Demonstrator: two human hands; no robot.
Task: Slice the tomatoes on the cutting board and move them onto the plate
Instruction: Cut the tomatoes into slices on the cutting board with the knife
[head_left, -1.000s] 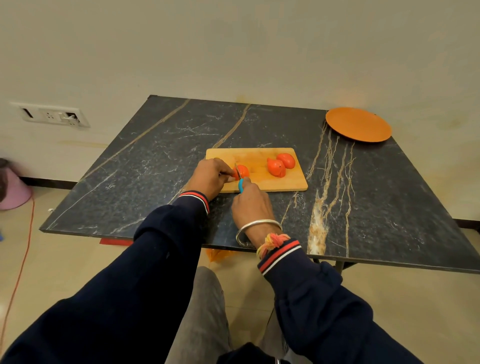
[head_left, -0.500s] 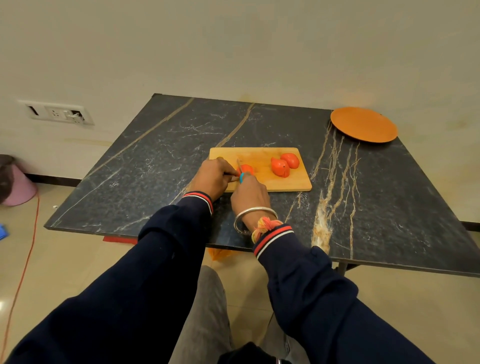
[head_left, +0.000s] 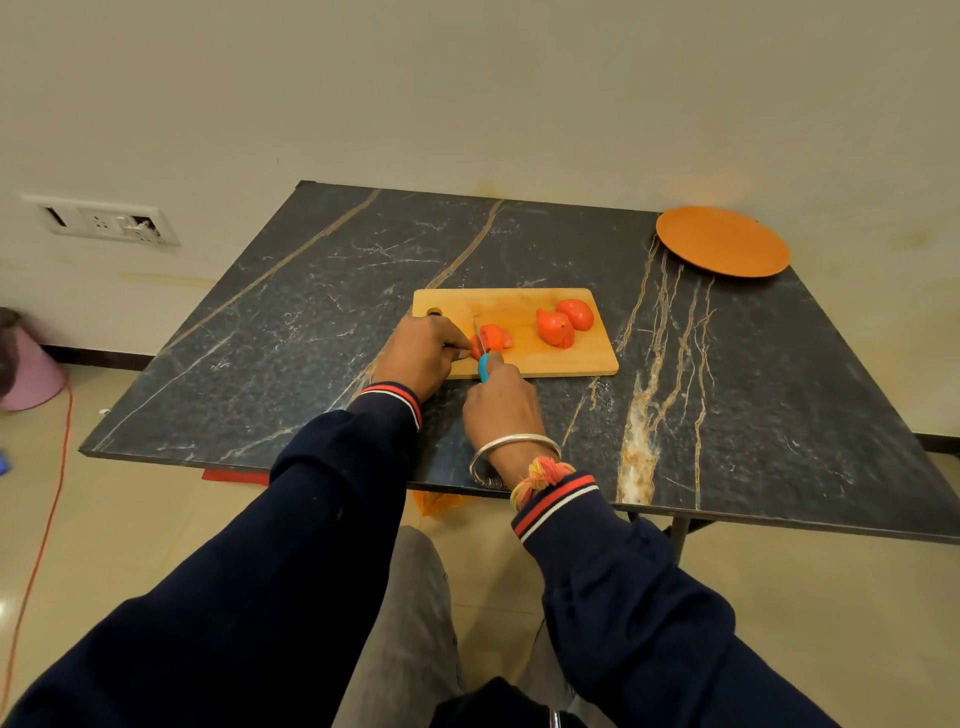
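At near-left end of wooden cutting board (head_left: 519, 306): tomato piece (head_left: 497, 338), red, under the knife. Left hand (head_left: 421, 353): fingertips curled, pinching the piece at its left side. Right hand (head_left: 498, 400): fingers wrapped round blue-handled knife (head_left: 483, 366), blade upright in the flesh, just beside the left fingertips.

Toward board's right end: two tomato halves (head_left: 563, 322), touching one another; whether sliced could not be told.

Orange plate (head_left: 722, 241): far right corner of dark marble table (head_left: 311, 322), well apart from board, no slice on it.

Step judged: slicing, with no transfer begun.

Handling note: skin was probably slippery and flesh soft. Blade was best drawn, not pressed, left fingertips tucked back from the edge, piece pinned flat to board, slices even.
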